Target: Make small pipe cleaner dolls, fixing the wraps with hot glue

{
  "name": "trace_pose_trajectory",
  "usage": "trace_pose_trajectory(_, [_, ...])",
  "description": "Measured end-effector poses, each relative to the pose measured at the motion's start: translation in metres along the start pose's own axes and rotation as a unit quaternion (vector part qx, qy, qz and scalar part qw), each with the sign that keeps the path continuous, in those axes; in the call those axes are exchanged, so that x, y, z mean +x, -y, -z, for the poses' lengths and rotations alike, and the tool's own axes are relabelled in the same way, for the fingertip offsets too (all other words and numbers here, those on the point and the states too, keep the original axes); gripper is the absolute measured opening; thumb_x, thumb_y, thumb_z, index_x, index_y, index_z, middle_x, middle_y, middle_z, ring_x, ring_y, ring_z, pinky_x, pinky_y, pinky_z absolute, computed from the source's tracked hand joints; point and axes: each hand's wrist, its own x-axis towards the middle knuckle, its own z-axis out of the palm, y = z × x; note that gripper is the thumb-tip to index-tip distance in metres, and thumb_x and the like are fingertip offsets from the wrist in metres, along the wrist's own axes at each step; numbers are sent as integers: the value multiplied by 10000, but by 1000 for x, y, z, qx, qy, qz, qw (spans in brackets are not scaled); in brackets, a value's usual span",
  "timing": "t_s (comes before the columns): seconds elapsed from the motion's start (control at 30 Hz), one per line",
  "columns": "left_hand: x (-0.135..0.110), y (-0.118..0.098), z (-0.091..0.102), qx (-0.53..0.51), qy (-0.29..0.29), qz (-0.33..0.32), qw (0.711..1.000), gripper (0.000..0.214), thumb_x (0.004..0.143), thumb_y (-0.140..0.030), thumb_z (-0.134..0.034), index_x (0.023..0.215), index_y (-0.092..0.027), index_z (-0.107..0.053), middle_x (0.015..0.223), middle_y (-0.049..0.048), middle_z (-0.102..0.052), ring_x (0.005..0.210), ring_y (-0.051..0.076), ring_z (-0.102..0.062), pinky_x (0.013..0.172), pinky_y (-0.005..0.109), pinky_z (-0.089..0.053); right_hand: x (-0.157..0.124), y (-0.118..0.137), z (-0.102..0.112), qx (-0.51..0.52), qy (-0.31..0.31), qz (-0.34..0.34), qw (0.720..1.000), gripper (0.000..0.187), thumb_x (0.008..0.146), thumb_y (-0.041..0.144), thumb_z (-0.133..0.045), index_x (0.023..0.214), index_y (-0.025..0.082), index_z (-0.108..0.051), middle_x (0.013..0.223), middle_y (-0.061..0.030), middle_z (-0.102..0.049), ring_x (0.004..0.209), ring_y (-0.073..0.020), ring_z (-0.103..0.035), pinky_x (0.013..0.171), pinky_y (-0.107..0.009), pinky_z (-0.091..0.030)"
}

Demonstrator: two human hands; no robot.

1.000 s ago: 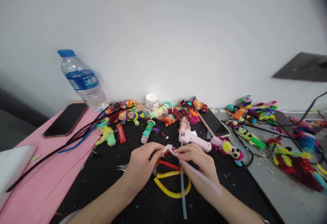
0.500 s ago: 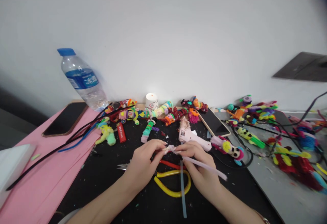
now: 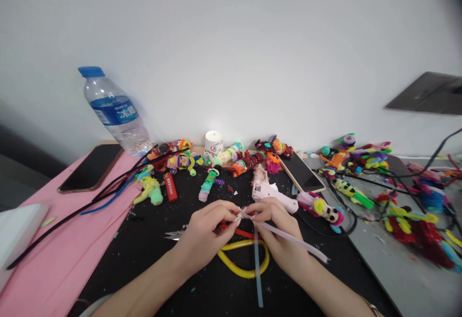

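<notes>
"Strip [image 3: 293, 239], lilac: position, hold?"
"Between five and six o'clock of view; pinched narrowly by left grip [image 3: 207, 225] and right grip [image 3: 280, 221]."
"Progress?"
"Apparently early: inner end bent, straight tail toward four o'clock yet unworked; glue gun [image 3: 274, 197] idle, two o'clock of fingertips."

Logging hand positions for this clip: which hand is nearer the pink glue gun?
Right. The right hand is just in front of the glue gun; the left hand is farther off, to its left.
</notes>
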Motion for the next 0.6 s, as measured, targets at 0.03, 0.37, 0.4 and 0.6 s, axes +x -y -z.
trace_pose_trajectory(0.03, [0,0,0,2,0,1,1000,118,781,-69,-566,720,-169,-585,858,70,-699,808,146,-663,702,236,-538,-1,-1,0,0,0,0,1000,148,821,87,-523,773,222,-560,883,-41,-684,846,-183,-597,736,-337,-483])
trace_pose_trajectory(0.37, [-2,3,-2,-4,10,-3,1000,115,784,-63,-578,726,-157,-608,878,70,-709,810,139,-670,719,216,-538,0,-1,1,-25,6,-4,1000,170,834,79,-483,738,215,-520,865,-30,-669,825,-166,-600,737,-318,-474])
trace_pose_trajectory(0.4, [-2,3,-2,-4,13,-3,1000,116,784,-63,-578,724,-158,-610,879,70,-710,804,138,-672,713,214,-539,0,-2,2,-26,6,-7,1000,169,837,85,-476,740,215,-522,857,-34,-666,815,-168,-602,728,-319,-478])
trace_pose_trajectory(0.6, [-4,1,-1,-18,60,-2,998,112,793,-83,-575,725,-161,-619,901,72,-712,835,143,-671,735,216,-542,-3,-7,0,-9,-9,-33,999,132,846,121,-482,759,211,-526,814,-45,-639,774,-176,-604,672,-313,-495])
